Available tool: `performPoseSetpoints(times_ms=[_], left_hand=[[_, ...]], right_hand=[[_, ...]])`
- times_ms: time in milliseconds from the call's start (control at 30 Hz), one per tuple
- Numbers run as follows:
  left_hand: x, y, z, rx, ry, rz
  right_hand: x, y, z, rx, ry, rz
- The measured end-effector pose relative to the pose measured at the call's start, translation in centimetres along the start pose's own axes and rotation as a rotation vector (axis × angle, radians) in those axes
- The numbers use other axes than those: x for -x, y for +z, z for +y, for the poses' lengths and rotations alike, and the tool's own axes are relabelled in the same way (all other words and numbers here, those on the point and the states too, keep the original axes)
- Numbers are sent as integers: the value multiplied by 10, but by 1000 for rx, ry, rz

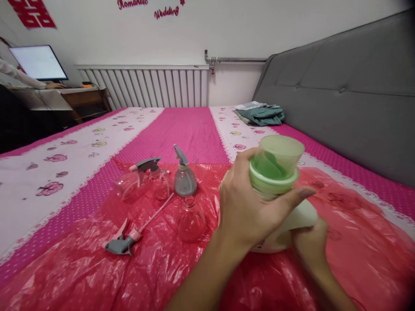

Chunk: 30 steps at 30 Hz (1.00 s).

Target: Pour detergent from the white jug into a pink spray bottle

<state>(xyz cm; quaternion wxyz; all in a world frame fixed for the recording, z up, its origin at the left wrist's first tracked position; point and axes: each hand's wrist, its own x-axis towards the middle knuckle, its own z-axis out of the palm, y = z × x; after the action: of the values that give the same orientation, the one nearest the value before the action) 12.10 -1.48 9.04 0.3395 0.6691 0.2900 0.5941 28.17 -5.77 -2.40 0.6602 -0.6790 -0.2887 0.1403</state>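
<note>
A pale green jug [303,214] with a handle stands upright before me on the red plastic sheet. My left hand [248,201] is wrapped about its translucent green cap [281,157], the thumb sticking out to the right. Behind the handle, my right hand [313,237] grips the jug; its fingers are partly hidden. Left of the jug is an open, clear flask-shaped bottle [191,222]. A grey and pink spray nozzle [121,244] with a long tube lies beside it. Farther back, a grey spray bottle [185,180] stands upright near two clear bottles [161,185] and another spray head [147,165].
The red plastic sheet [74,263] covers the near part of a bed with a pink patterned cover [186,129]. Folded clothes [262,114] lie by the grey headboard [340,103]. A radiator [145,88] runs along the wall. Another person's arm [24,75] rests on a desk at the left.
</note>
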Motion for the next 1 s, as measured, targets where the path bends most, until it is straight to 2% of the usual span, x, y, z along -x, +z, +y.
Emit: performPoseSetpoints(times_ms=[133,333,533,667,733,1000], left_hand=[[4,-3,-6,54,10,-39],[7,-5,-13,-46,178,-17],[4,-1,-8,-38,31,30],[2,0,-3,34,-84,-15],[3,0,-3,41,-91,-35],[6,2,-7,-133,153,-5]], right_hand=[[-1,-1,2,5,-26,-3],[-1,-2,4,5,-37,-8],[-2,0,5,9,15,-11],[-2,0,4,8,22,-11],[-2,0,3,11,16,-6],[-3,1,4,-3,-5,9]])
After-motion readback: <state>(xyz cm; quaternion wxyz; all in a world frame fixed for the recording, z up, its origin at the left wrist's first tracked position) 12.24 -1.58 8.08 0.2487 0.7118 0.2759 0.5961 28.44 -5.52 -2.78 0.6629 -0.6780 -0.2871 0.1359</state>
